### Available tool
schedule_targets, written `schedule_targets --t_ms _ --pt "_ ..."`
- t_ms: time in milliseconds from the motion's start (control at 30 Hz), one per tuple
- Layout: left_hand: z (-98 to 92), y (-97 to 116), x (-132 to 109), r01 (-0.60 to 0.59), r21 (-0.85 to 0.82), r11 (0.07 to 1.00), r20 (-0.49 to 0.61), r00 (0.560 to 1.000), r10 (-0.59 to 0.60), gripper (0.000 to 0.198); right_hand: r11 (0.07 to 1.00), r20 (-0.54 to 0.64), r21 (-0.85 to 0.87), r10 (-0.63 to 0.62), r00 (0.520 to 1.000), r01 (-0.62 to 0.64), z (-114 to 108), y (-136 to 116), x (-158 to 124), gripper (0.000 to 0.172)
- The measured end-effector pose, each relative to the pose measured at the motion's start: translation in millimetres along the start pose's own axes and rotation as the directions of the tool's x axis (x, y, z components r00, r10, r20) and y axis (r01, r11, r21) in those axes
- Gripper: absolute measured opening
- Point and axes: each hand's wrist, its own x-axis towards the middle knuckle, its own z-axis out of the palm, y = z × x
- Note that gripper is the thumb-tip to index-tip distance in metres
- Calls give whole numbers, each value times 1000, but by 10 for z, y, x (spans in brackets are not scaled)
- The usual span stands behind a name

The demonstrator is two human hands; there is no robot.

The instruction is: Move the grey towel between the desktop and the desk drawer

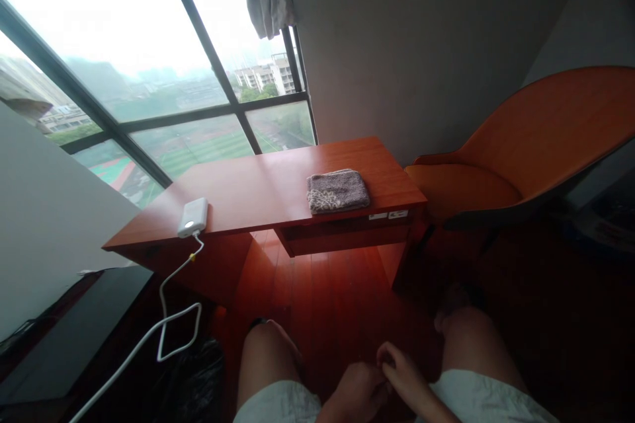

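My left hand [358,388] and my right hand [401,373] meet low in the view, between my knees and short of the desk. The left is closed, its fingertips partly covered by the right. Curled fingers on the right hand touch the left one; no object shows in either. On the desk [253,192] beyond them lies a folded grey-brown patterned cloth [338,191], close to the front edge. Farther left, a white power bank [193,216] rests at the same edge. A white cable [163,324] runs from it down to the lower left.
An orange chair [540,139] stands to the right of the desk. Under the desktop is a drawer [342,240]. A dark flat-topped piece [74,330] and a black plastic bag [191,377] are at lower left. Windows [183,92] rise behind the desk.
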Motion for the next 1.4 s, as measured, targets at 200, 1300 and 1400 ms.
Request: schedule_targets --t_ms 200,1300,1400 --pt "29 -43 -2 -72 -50 996 -50 996 70 26 1000 20 -13 -19 1000 19 -13 -51 -10 21" --pt "101 -211 130 88 287 954 -83 994 -67 32 987 94 -153 -26 995 40 60 60 -34 28" --pt "92 -200 123 86 282 956 -80 995 -66 33 988 99 -149 -33 995 48 61 56 -41 29"
